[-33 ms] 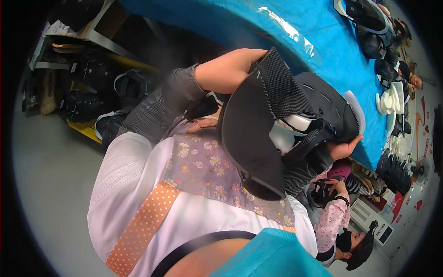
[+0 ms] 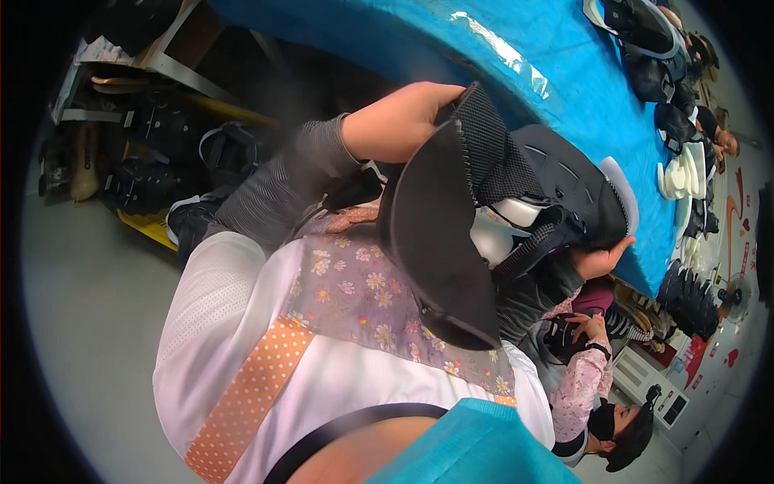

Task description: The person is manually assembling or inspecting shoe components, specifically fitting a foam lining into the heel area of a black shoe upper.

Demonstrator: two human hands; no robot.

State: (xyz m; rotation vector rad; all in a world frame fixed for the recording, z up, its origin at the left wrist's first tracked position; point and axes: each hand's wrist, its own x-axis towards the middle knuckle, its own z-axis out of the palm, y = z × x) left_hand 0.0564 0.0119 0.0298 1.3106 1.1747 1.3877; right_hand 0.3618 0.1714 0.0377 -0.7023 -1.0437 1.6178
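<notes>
My left hand is closed on the upper edge of a black shoe upper, where a coarse mesh panel stands up. A broad, smooth dark flap hangs from the mesh toward my chest; I cannot tell whether it is part of the upper. White shows inside the opening, seemingly a shoe last. My right hand holds the far right end from below, thumb raised and most fingers hidden. At that end a pale curved strip runs along the edge.
A blue-covered table lies ahead, with black shoes and white shoe parts at right. On the left, dark shoes sit on a yellow rack. Another person works at lower right.
The black upper has tilted very slightly, and its mesh edge has shifted a little. Both hands keep their hold.
</notes>
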